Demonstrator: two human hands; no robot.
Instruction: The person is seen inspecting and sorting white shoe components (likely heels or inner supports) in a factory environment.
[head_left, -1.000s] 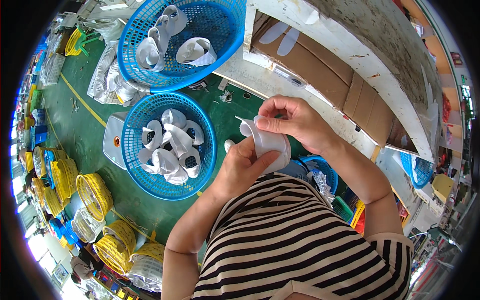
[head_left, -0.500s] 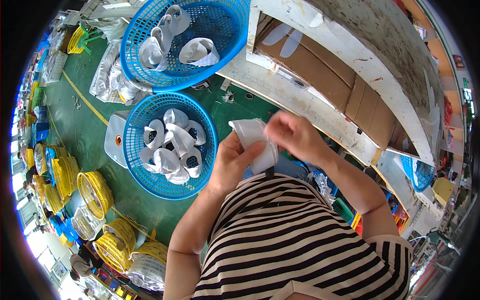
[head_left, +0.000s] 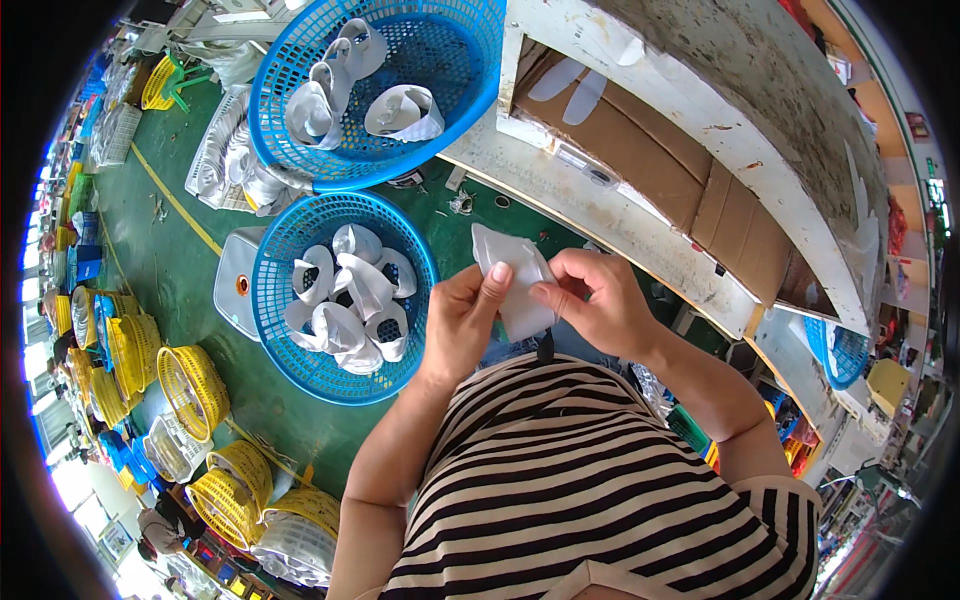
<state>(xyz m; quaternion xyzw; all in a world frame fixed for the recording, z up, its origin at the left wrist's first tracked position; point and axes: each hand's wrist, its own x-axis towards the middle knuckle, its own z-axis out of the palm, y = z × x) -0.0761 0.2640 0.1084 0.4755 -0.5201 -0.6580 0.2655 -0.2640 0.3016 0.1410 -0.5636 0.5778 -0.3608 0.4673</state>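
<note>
One white piece (head_left: pixel 522 298) | left hand (head_left: pixel 460 322) is clasping one side, apparently steadying it | right hand (head_left: pixel 606 306) is pinching opposite edge

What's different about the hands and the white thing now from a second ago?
The right hand moved from the white piece's top edge down to its right side, and pinches there now. The left hand kept hold, but its thumb swung upward. The white piece looked curled; now it looks flatter. The lower blue basket and upper blue basket hold the same pieces.
</note>
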